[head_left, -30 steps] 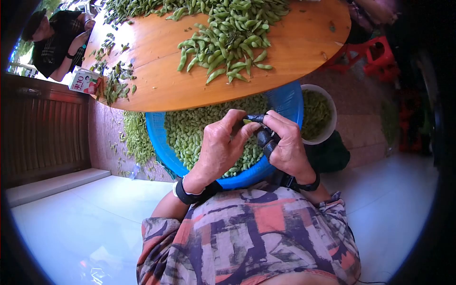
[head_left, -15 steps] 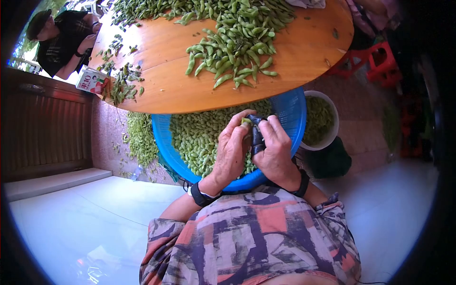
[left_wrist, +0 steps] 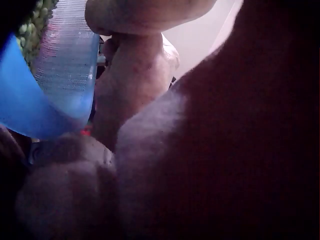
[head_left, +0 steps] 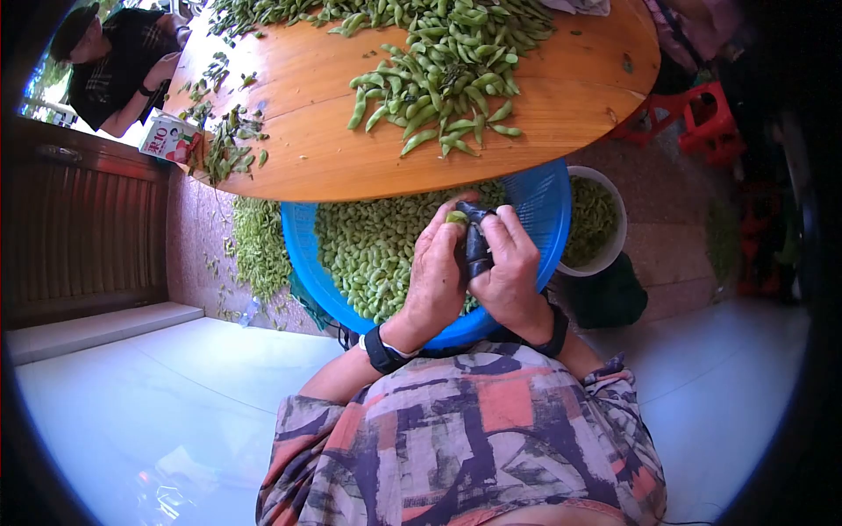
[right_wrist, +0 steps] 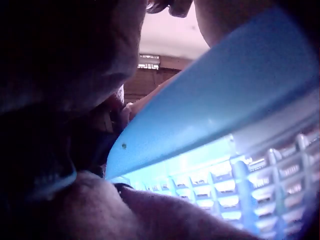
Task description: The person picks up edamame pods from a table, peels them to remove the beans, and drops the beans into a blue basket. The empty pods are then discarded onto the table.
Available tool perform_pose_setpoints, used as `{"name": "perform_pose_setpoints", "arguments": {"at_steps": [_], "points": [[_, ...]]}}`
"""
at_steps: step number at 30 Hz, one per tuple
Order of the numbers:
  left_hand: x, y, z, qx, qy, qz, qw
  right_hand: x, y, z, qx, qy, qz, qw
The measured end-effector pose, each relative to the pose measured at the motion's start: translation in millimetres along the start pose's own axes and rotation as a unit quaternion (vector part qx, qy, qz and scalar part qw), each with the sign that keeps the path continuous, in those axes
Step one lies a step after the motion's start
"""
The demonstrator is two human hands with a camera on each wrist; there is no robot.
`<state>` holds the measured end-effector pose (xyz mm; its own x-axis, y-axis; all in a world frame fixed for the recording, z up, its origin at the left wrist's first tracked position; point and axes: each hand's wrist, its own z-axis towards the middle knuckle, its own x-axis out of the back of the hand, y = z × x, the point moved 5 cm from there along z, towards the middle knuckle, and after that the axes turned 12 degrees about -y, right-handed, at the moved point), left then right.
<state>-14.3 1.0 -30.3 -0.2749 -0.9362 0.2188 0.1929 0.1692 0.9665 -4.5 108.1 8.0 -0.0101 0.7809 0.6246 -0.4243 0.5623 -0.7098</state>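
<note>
Over a blue plastic basket of shelled green soybeans, both hands meet in the head view. The left hand pinches a green soybean pod near its thumb tip. Against the pod's other side, the right hand curls its fingers, which wear black coverings. Most of the pod is hidden by the fingers. In the left wrist view, dark close-up skin fills much of the picture beside the basket's wall. The right wrist view has the basket's rim alongside the hand.
An orange wooden table overhangs the basket and bears a heap of unshelled pods. A white bucket of green husks stands right of the basket. More husks lie on the floor at left. Red stools stand at back right.
The hands have drawn closer together, the left moving right, with the left thumb now upright beside the pod. The right fingers have turned around it. The head view has shifted slightly.
</note>
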Motion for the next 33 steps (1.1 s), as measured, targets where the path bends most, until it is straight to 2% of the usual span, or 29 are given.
{"name": "perform_pose_setpoints", "arguments": {"at_steps": [1,2,4,5,6,7,8,9,10,11,12,13,14,15,16,17,18,20,21,27,30,31,33], "points": [[-3.8,-14.6,-1.7,0.069,0.011,-0.136,0.988,1.8,1.0,0.9,-0.001,-0.001,-0.001,1.0],[-3.4,-17.3,-5.0,0.069,0.011,-0.138,0.988,4.4,2.0,1.8,-0.004,-0.005,0.021,1.0],[0.7,7.0,-4.4,-0.018,-0.06,0.067,0.996,7.9,5.3,3.6,-0.013,0.006,0.061,0.998],[4.0,11.5,-3.0,-0.02,-0.061,0.066,0.996,11.3,8.2,4.1,-0.012,0.006,0.059,0.998],[2.0,2.2,-3.3,0.093,-0.092,-0.16,0.978,13.5,18.5,2.1,-0.064,-0.019,0.117,0.991],[-6.0,-0.2,-5.8,0.199,-0.118,-0.375,0.898,15.6,28.0,-0.5,-0.114,-0.044,0.174,0.977],[-5.3,12.1,-4.3,0.208,-0.119,-0.319,0.917,23.7,33.6,-3.5,-0.16,-0.028,0.217,0.962],[-6.0,4.8,-10.2,0.179,-0.136,-0.267,0.937,37.2,40.5,-7.7,-0.168,-0.014,0.197,0.966],[-1.8,14.6,-8.5,0.098,-0.201,-0.121,0.967,56.3,36.7,-10.9,-0.149,0.001,0.225,0.963],[4.0,24.0,-9.4,0.015,-0.259,0.032,0.965,70.3,54.3,-21.6,-0.175,0.063,0.191,0.964],[15.2,30.8,-6.2,0.014,-0.254,0.038,0.966,92.1,51.4,-19.6,-0.158,0.088,0.059,0.982],[24.1,43.0,-1.0,-0.001,-0.285,0.075,0.956,107.3,72.0,-30.6,-0.207,0.119,-0.002,0.971],[33.3,50.9,4.1,-0.016,-0.314,0.112,0.943,121.4,87.3,-37.5,-0.185,0.134,-0.085,0.97],[51.3,52.0,12.3,-0.005,-0.258,0.128,0.958,133.1,93.3,-44.1,-0.189,0.127,-0.131,0.965],[73.1,58.8,24.8,0.005,-0.207,0.158,0.965,140.3,98.6,-51.8,-0.283,0.111,-0.112,0.946],[93.4,59.7,35.2,-0.002,-0.125,0.193,0.973,144.5,116.0,-65.4,-0.285,0.111,-0.111,0.946],[113.3,52.4,50.5,0.002,-0.048,0.246,0.968,148.3,124.0,-74.6,-0.284,0.111,-0.119,0.945],[144.6,49.9,79.2,-0.014,0.037,0.375,0.926,149.4,124.9,-80.7,-0.281,0.112,-0.127,0.945],[156.4,40.5,90.7,-0.021,0.052,0.417,0.907,148.4,121.9,-80.9,-0.285,0.115,-0.116,0.944],[164.2,11.9,109.0,0.026,0.025,0.448,0.893,136.9,91.0,-60.8,-0.27,0.125,-0.124,0.947],[176.1,18.6,95.3,0.074,0.121,0.329,0.934,127.7,85.6,-52.3,-0.261,0.092,-0.087,0.957],[177.4,21.1,89.2,0.094,0.121,0.297,0.943,121.4,74.9,-43.8,-0.216,0.088,-0.057,0.971],[159.8,34.7,70.8,0.098,0.063,0.07,0.991,103.4,63.1,-36.0,-0.217,0.037,0.057,0.974]]}}
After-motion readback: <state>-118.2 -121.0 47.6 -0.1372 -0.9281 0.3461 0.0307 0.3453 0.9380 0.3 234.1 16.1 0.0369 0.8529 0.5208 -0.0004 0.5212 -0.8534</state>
